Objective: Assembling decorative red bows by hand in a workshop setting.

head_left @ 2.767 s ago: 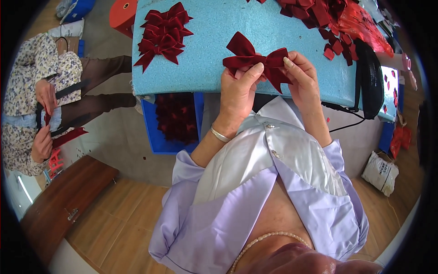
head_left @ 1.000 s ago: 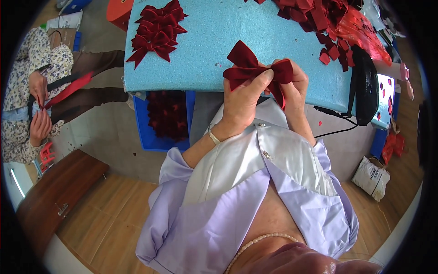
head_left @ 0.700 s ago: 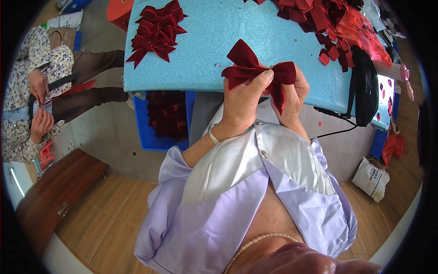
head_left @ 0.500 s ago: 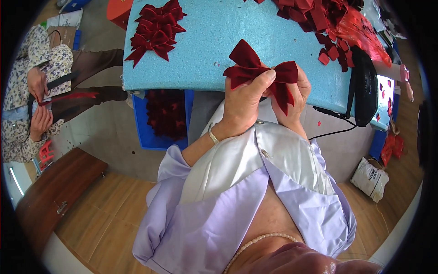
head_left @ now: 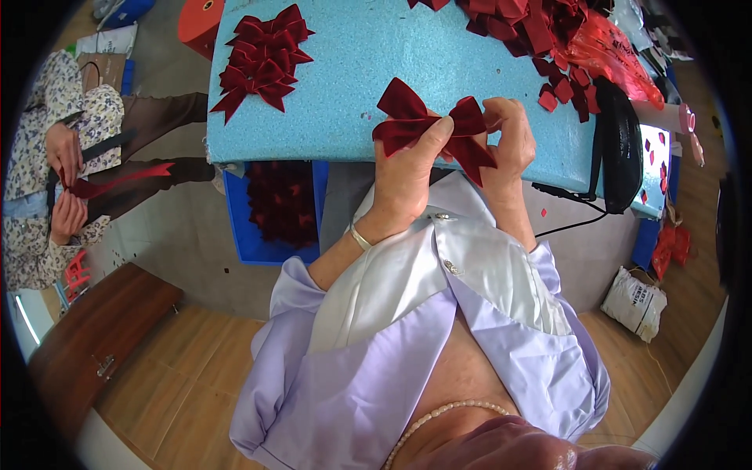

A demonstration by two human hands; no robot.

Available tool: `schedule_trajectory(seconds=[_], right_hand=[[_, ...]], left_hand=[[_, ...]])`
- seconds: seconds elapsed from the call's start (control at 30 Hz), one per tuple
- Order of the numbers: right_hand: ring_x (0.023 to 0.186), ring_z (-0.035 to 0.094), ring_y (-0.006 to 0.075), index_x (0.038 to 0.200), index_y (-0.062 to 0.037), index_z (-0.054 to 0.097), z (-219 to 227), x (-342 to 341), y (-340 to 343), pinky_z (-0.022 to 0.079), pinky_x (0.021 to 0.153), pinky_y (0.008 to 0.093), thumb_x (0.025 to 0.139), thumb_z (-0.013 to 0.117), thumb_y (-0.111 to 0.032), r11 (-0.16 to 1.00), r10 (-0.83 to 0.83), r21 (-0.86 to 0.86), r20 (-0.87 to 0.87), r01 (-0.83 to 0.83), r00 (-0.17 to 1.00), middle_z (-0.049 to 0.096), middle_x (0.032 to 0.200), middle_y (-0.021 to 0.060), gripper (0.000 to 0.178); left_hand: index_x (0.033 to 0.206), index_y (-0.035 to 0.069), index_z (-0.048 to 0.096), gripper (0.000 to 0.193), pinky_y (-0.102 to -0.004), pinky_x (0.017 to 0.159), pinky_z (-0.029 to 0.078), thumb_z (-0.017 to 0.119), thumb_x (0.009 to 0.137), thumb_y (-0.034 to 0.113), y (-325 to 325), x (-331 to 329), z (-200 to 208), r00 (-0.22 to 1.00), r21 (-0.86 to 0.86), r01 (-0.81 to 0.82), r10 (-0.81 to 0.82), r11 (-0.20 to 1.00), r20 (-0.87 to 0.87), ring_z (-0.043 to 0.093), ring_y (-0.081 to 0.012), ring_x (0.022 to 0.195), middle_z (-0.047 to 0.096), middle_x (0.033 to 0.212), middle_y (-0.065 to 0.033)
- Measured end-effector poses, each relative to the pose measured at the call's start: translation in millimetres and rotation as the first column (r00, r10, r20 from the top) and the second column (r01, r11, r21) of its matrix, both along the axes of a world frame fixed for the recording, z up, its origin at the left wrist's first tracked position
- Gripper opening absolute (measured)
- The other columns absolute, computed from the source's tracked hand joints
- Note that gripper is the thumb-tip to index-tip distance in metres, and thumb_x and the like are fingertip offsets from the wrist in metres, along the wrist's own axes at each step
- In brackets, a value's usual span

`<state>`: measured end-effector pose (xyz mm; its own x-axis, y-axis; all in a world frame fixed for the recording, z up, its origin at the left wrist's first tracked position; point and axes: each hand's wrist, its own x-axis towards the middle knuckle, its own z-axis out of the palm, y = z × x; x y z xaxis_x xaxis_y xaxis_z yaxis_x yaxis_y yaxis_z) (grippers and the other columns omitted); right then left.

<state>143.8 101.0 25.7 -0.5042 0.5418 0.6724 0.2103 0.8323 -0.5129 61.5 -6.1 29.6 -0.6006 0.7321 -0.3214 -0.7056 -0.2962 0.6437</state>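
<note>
A dark red velvet ribbon bow (head_left: 407, 131) is held up over the near edge of the light blue table. My left hand (head_left: 406, 176) is closed around its left side, the thumb pressed across the knot. On the other side, my right hand (head_left: 509, 145) has its fingers bent in a pinch at the right loop and tail. Part of its fingertips is hidden behind the ribbon. Several finished red bows (head_left: 262, 59) lie in an overlapping cluster at the table's far left.
Red fabric pieces (head_left: 525, 23) pile up at the table's far right beside a red plastic bag (head_left: 615, 59). A black bag-like object (head_left: 621, 145) sits on the right edge. Below the table is a blue bin (head_left: 235, 235) of red pieces. At left, another person's hands (head_left: 66, 157) hold red ribbon.
My right hand's fingers have shifted up and bent more at the right loop. The bow has moved slightly left and down in my left hand. The other person's ribbon has shifted.
</note>
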Motion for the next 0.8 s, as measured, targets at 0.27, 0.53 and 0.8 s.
schedule_trajectory(seconds=[0.27, 0.53, 0.8], right_hand=[[0.057, 0.054, 0.0276, 0.085, -0.0015, 0.053, -3, 5, 1, 0.042, 0.048, 0.0336, 0.061, 0.068, 0.004, 0.996, -0.026, 0.091, 0.136, 0.014, 0.99, 0.051, 0.069, 0.011, 0.029], [0.078, 0.061, 0.0141, 0.101, -0.0006, 0.06, 13, 11, 5, 0.047, 0.063, 0.0241, 0.079, 0.067, -0.003, 0.815, 0.163, -0.565, 0.015, -0.126, 0.986, 0.064, 0.091, 0.0063, 0.024], [0.074, 0.051, 0.0044, 0.091, -0.0009, 0.064, 21, 8, 14, 0.04, 0.062, 0.022, 0.095, 0.061, -0.023, 0.349, 0.266, -0.896, -0.186, -0.274, 0.946, 0.06, 0.081, -0.003, 0.023]], left_hand=[[0.099, 0.003, 0.065, 0.01, -0.0281, 0.069, 0.047, 0.068, 0.09, 0.008, -1, 2, -3, 0.999, 0.077, 0.008, -0.004, 0.997, -0.052, 0.062, -0.0114, 0.081, 0.068, 0.091, -0.0036], [0.092, 0.002, 0.065, 0.012, -0.0257, 0.069, 0.046, 0.071, 0.089, 0.012, -2, -9, 0, 0.995, 0.021, -0.048, 0.05, 0.999, -0.082, 0.058, -0.0086, 0.078, 0.066, 0.087, -0.0018], [0.097, 0.006, 0.066, 0.012, -0.0242, 0.073, 0.046, 0.072, 0.088, 0.009, -5, -3, 1, 1.0, 0.01, -0.01, 0.011, 1.0, -0.026, 0.059, -0.0076, 0.083, 0.067, 0.091, 0.0]])
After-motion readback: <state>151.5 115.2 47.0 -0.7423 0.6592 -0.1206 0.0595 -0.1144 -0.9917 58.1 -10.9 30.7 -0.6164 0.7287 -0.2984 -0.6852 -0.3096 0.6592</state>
